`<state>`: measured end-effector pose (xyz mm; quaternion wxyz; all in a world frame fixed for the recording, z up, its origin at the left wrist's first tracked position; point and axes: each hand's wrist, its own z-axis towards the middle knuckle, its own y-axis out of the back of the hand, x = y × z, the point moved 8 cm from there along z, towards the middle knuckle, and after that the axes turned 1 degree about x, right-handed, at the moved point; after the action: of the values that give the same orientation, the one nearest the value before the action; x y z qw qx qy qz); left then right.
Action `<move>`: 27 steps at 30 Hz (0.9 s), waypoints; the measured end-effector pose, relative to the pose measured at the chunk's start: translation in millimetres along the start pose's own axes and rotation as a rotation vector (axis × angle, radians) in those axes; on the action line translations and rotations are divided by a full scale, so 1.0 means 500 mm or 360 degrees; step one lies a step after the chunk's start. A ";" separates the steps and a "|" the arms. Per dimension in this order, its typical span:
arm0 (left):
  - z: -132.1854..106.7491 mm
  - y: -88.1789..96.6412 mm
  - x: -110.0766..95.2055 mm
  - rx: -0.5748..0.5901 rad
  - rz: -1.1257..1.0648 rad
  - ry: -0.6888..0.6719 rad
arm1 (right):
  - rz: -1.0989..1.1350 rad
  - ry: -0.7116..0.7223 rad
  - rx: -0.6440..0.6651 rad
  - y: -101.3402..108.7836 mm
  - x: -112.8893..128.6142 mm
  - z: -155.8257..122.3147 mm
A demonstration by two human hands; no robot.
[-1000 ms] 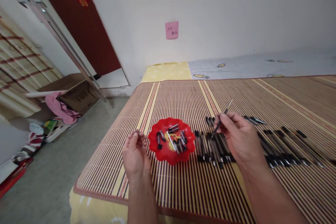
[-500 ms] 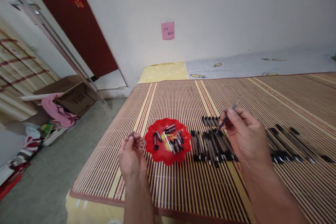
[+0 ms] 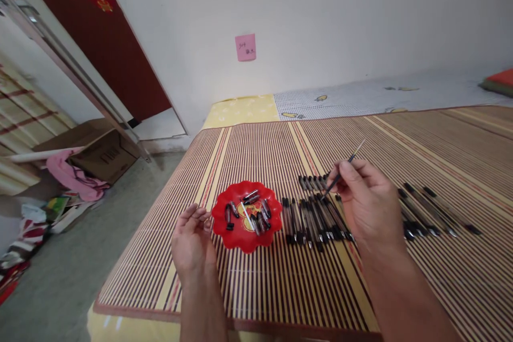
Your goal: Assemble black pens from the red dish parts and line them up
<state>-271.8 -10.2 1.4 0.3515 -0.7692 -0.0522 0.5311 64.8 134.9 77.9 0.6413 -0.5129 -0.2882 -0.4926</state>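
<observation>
A bed (image 3: 240,111) is covered by a smooth, stripy mat (image 3: 256,288). A thin, straight, dark pen refill (image 3: 356,151), pale at one end, is pinched by the right hand's (image 3: 368,197) fingers above some pens (image 3: 308,219). The left hand's (image 3: 193,243) fingers are half curled beside a wavy red bowl (image 3: 245,243); whether anything is held cannot be told.

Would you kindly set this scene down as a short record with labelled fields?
left hand: fingers curled beside the red dish; nothing visibly held
right hand: pinching a slim dark stick, pale upper end
dish contents: short dark-ended pieces, one white stick
right of dish: dark pens in rows
surface: striped mat
wall: pink note, handwritten
</observation>
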 end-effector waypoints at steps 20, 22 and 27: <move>0.000 0.004 -0.009 -0.0003 0.0031 -0.0101 | -0.0167 -0.0004 0.0057 -0.006 -0.004 -0.004; 0.000 0.003 -0.009 0.0011 0.0030 -0.0102 | -0.0198 0.0010 0.0071 -0.007 -0.004 -0.004; -0.001 0.007 -0.014 -0.0042 -0.0003 -0.0120 | -0.0270 0.0031 0.0104 -0.013 -0.013 -0.006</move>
<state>-275.5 -16.1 4.8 0.3395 -0.7531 -0.0732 0.5587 56.1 134.3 73.6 0.6165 -0.4604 -0.3403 -0.5405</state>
